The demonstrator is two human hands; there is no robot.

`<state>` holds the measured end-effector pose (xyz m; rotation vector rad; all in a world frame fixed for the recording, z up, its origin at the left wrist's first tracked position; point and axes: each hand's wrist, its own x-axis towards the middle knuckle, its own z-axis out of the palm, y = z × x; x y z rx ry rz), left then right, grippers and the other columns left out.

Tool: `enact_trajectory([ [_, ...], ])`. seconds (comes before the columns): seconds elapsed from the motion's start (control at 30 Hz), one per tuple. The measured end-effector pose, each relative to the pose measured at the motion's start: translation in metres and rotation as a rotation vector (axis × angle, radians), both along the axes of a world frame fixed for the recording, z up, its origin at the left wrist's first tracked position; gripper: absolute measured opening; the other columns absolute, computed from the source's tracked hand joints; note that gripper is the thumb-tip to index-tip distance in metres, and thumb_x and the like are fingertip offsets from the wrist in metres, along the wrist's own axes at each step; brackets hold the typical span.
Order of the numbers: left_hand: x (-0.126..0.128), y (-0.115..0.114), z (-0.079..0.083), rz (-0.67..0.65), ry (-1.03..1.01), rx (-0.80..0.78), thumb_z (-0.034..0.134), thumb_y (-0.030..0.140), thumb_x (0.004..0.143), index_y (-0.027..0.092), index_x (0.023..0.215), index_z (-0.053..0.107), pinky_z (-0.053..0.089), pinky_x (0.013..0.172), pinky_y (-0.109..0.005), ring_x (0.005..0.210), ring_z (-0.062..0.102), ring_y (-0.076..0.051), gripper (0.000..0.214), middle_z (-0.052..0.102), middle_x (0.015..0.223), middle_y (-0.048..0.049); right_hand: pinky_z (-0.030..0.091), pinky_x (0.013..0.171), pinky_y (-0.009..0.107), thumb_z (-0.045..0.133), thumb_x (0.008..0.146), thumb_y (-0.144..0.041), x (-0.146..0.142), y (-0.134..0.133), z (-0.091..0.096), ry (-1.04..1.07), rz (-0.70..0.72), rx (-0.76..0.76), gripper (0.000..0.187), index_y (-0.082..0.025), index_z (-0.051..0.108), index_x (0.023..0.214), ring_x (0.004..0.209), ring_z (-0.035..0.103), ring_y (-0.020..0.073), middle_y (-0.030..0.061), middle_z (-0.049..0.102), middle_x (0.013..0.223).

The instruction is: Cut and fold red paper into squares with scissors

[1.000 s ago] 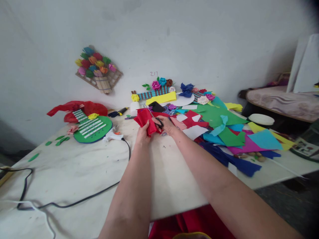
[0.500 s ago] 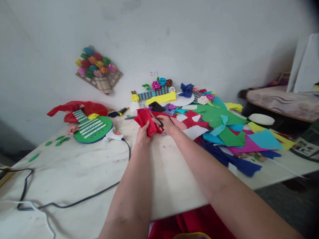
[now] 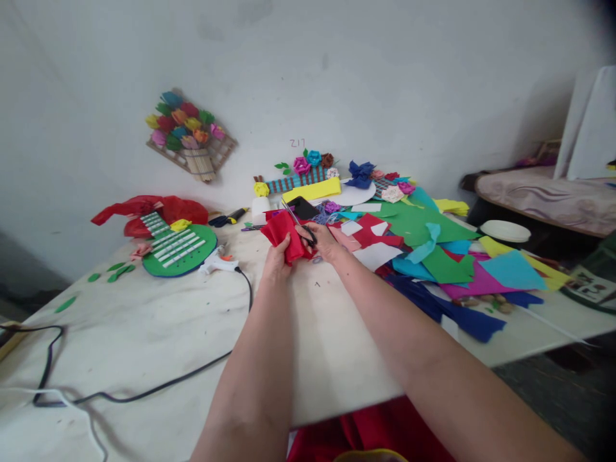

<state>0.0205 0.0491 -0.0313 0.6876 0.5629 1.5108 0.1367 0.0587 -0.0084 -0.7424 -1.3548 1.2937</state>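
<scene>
Folded red crepe paper (image 3: 281, 229) is pinched in my left hand (image 3: 278, 258), with the thumb pressed along its near side. My right hand (image 3: 320, 240) grips a pair of scissors (image 3: 310, 237) by the dark handles. The blades point up and away to the left, close against the red paper's right side. Whether they touch the paper at this instant I cannot tell. Both hands are over the middle of the table, next to each other.
A white glue gun (image 3: 219, 262) with a black cord (image 3: 163, 383) lies left, beside a green guitar-shaped craft (image 3: 202, 240). Coloured paper scraps (image 3: 433, 224) crowd the right side. Behind stand a black phone (image 3: 302, 206) and paper flowers (image 3: 301, 165). A white lid (image 3: 505, 230) sits far right.
The scissors have tilted slightly, their blades now showing higher above the red paper. My left hand holds the paper in nearly the same place.
</scene>
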Motion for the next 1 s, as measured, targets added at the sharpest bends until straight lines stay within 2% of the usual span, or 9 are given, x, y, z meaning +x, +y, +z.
enact_trajectory([
  [0.17, -0.001, 0.002, -0.001, 0.049, -0.024, -0.004, 0.058, 0.011, 0.076, 0.009, 0.093, 0.061, 0.053, 0.075, -0.033, 0.069, 0.066, -0.018, 0.017, 0.068, 0.079, -0.0099, 0.028, 0.033, 0.017, 0.068, 0.063, -0.046, 0.002, 0.004, -0.001, 0.058, -0.049, 0.025, 0.034, -0.017, 0.05, 0.066, 0.034, 0.038, 0.0043, -0.0063, 0.048, 0.048],
  [0.33, -0.007, 0.002, 0.003, 0.145, -0.087, -0.02, 0.056, 0.016, 0.079, 0.011, 0.095, 0.061, 0.052, 0.078, -0.033, 0.079, 0.066, -0.02, 0.018, 0.069, 0.085, -0.0101, 0.035, 0.035, 0.019, 0.068, 0.063, -0.046, 0.009, 0.01, 0.002, 0.139, -0.192, 0.032, 0.032, -0.018, 0.054, 0.068, 0.037, 0.044, 0.0062, -0.0038, 0.053, 0.051],
  [0.47, -0.013, 0.004, 0.004, 0.249, -0.098, -0.029, 0.057, 0.017, 0.079, 0.01, 0.094, 0.062, 0.053, 0.075, -0.03, 0.076, 0.067, -0.019, 0.018, 0.069, 0.083, -0.0098, 0.039, 0.037, 0.02, 0.069, 0.062, -0.043, 0.017, 0.016, 0.007, 0.141, -0.324, 0.012, 0.03, -0.017, 0.059, 0.071, 0.037, 0.045, 0.0062, -0.0028, 0.054, 0.052],
  [0.6, -0.017, 0.006, 0.003, 0.288, -0.116, -0.04, 0.055, 0.016, 0.08, 0.01, 0.095, 0.062, 0.053, 0.067, -0.025, 0.069, 0.066, -0.016, 0.017, 0.068, 0.077, -0.0083, 0.039, 0.038, 0.02, 0.071, 0.06, -0.042, 0.02, 0.021, 0.008, 0.078, -0.354, 0.042, 0.03, -0.016, 0.064, 0.073, 0.038, 0.045, 0.0063, -0.0029, 0.053, 0.051],
  [0.73, -0.019, 0.004, 0.006, 0.274, -0.111, -0.056, 0.054, 0.017, 0.081, 0.01, 0.088, 0.062, 0.052, 0.057, -0.021, 0.059, 0.063, -0.013, 0.013, 0.067, 0.073, -0.0065, 0.035, 0.037, 0.021, 0.071, 0.059, -0.043, 0.013, 0.021, 0.003, -0.178, -0.339, 0.042, 0.031, -0.016, 0.066, 0.073, 0.038, 0.045, 0.0088, -0.0023, 0.053, 0.048],
  [0.87, -0.017, 0.0, 0.011, 0.208, -0.128, -0.048, 0.052, 0.014, 0.082, 0.011, 0.085, 0.061, 0.049, 0.051, -0.017, 0.052, 0.059, -0.008, 0.01, 0.068, 0.076, -0.0058, 0.035, 0.045, 0.023, 0.067, 0.064, -0.041, 0.004, 0.012, 0.001, -0.637, -0.349, 0.262, 0.024, -0.019, 0.07, 0.07, 0.051, 0.055, 0.0145, 0.0006, 0.06, 0.054],
  [1.0, -0.016, -0.001, 0.012, 0.165, -0.133, -0.085, 0.054, 0.012, 0.081, 0.012, 0.079, 0.059, 0.047, 0.046, -0.015, 0.045, 0.055, -0.007, 0.006, 0.063, 0.061, -0.0012, 0.035, 0.054, 0.025, 0.059, 0.072, -0.039, -0.001, -0.001, 0.005, -1.03, -0.34, 0.395, 0.024, -0.022, 0.072, 0.082, 0.067, 0.06, 0.0194, 0.0045, 0.067, 0.068],
])
